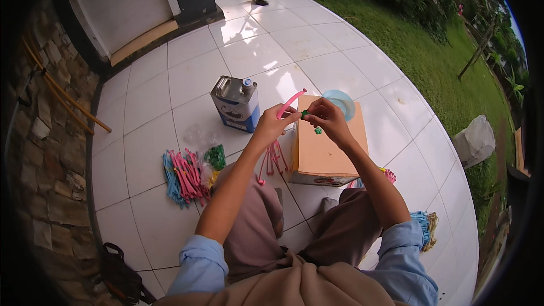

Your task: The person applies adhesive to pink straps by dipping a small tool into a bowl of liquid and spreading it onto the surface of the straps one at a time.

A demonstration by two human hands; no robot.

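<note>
My left hand (276, 121) is closed around a thin pink plastic tube (290, 103) with a small knob at its upper end. Between the fingertips of my right hand (330, 117) is a small green plastic piece (305, 113), which my left fingertips also meet. Both hands are over an orange-topped box (326, 156), where another green piece (318, 131) lies. A light blue bowl (340, 104) sits at the box's far right corner. Several loose pink tubes (274, 157) lie left of the box.
A metal can (235, 105) stands at the left, behind bundled pink tubes (188, 174), blue tubes (174, 181) and a bag of green pieces (215, 157). More blue bundles (420, 222) lie by my right elbow. A black bag (120, 275) rests near the stone wall.
</note>
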